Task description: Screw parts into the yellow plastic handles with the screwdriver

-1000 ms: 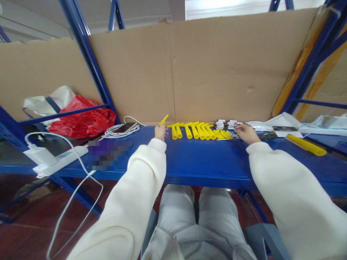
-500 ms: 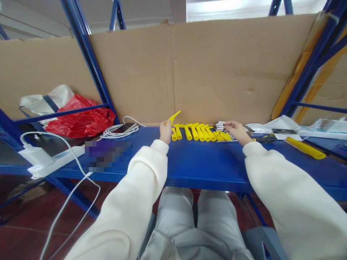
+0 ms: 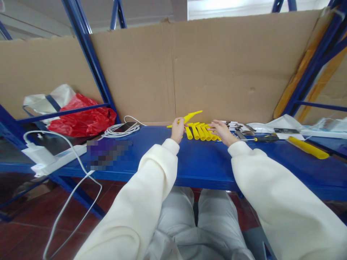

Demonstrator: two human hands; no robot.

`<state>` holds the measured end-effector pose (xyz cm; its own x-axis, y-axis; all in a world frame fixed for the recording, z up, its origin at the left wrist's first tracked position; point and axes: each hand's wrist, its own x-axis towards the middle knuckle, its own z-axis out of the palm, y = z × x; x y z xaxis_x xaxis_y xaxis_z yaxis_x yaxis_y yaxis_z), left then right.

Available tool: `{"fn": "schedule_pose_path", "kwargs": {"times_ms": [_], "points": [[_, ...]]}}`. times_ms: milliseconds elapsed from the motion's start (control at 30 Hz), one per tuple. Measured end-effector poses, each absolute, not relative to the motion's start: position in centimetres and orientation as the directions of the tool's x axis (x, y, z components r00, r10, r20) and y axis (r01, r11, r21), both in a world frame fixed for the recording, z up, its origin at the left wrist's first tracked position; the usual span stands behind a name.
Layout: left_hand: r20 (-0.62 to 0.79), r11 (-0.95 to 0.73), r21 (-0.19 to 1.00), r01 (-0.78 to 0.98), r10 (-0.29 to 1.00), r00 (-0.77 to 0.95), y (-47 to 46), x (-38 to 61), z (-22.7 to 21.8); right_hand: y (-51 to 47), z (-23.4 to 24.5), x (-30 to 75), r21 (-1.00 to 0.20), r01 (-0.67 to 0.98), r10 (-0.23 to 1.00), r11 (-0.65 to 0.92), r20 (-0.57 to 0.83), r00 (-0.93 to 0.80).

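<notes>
My left hand [image 3: 177, 130] is closed around a slender yellow plastic piece [image 3: 193, 115], whose pointed end rises to the upper right. Another thin yellow end sticks out left of the fingers. Beside it, several yellow plastic tubes with angled tops [image 3: 201, 133] lie in a slanting row on the blue shelf [image 3: 200, 159]. My right hand [image 3: 221, 132] hovers at the right end of this row with its fingers stretched left and somewhat apart. I see nothing held in it. The small flat yellow pieces there are mostly hidden by this hand.
A screwdriver [image 3: 267, 138], small black-and-white parts [image 3: 237, 127] and a larger yellow tube [image 3: 309, 147] lie to the right. A coiled white cable [image 3: 119, 130], a power strip [image 3: 59, 159] and a red bag [image 3: 82, 117] are on the left. Cardboard [image 3: 217, 68] closes off the back.
My left hand has moved right with the yellow piece, now tilted flatter. My right hand has moved left from the black-and-white parts to the yellow row, uncovering the screwdriver shaft.
</notes>
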<state>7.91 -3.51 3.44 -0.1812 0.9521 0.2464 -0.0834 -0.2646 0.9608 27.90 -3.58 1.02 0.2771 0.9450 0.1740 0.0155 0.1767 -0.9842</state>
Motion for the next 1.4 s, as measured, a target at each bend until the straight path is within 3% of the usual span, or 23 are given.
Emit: {"fn": "schedule_pose_path", "kwargs": {"times_ms": [200, 400, 467, 567, 667, 733, 900, 1233, 1400], "points": [[0.170, -0.175, 0.984, 0.026, 0.975, 0.140, -4.1, 7.4, 2.9, -4.4, 1.1, 28.3, -0.973, -0.187, 0.968, 0.134, 0.087, 0.237], [0.181, -0.271, 0.935, 0.230, 0.919, 0.350, -3.6, 7.3, 1.9, -4.7, 1.6, 28.9, -0.969, -0.163, 0.914, 0.186, 0.110, 0.392], [0.198, -0.339, 0.848, 0.407, 0.915, 0.350, -3.2, 7.2, 1.4, -4.8, 1.4, 28.7, -0.980, -0.095, 0.901, 0.178, 0.123, 0.417], [0.280, -0.446, 0.592, 0.671, 0.895, 0.348, -2.9, 7.0, 0.9, -4.6, 1.0, 28.3, -0.984, 0.036, 0.902, 0.174, 0.174, 0.395], [0.296, -0.466, 0.388, 0.795, 0.880, 0.372, -2.8, 6.7, 0.7, -4.4, 0.5, 28.0, -0.968, 0.153, 0.916, 0.198, 0.239, 0.322], [0.306, -0.470, 0.341, 0.814, 0.874, 0.377, -2.7, 6.6, 0.7, -4.2, 0.1, 28.0, -0.954, 0.210, 0.923, 0.215, 0.269, 0.277], [0.363, -0.498, 0.324, 0.804, 0.850, 0.381, -2.5, 6.6, 0.6, -3.5, -0.7, 28.0, -0.910, 0.305, 0.925, 0.282, 0.342, 0.165], [0.455, -0.487, 0.366, 0.793, 0.837, 0.304, -2.5, 6.8, 0.6, -2.7, -1.9, 27.6, -0.822, 0.341, 0.885, 0.456, 0.458, -0.079], [0.444, -0.467, 0.403, 0.787, 0.852, 0.278, -2.9, 6.5, 0.8, -3.1, -1.1, 28.1, -0.797, 0.407, 0.880, 0.446, 0.474, -0.036]]}}
